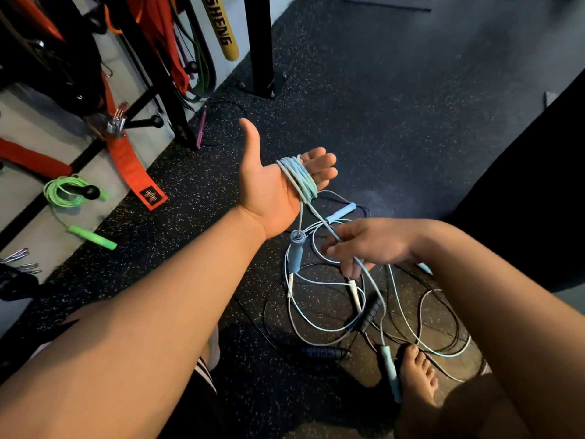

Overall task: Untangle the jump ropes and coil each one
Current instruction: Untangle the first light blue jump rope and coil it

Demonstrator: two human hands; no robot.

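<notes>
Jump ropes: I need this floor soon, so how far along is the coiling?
Done: the green jump rope lies coiled at the far left. In hand: the light blue jump rope is partly wound round the left hand, the right hand pinching its cord. Left: the black-handled jump rope and pale cords lie tangled on the floor.

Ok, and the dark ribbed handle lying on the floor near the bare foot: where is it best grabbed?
Around its middle, from above, fingers across its length. The dark ribbed handle lies flat and crosswise on the floor, apparently clear of the pale blue rope loops, so its whole barrel is exposed. The right hand, now pinching the pale blue rope, looks nearer.
</notes>
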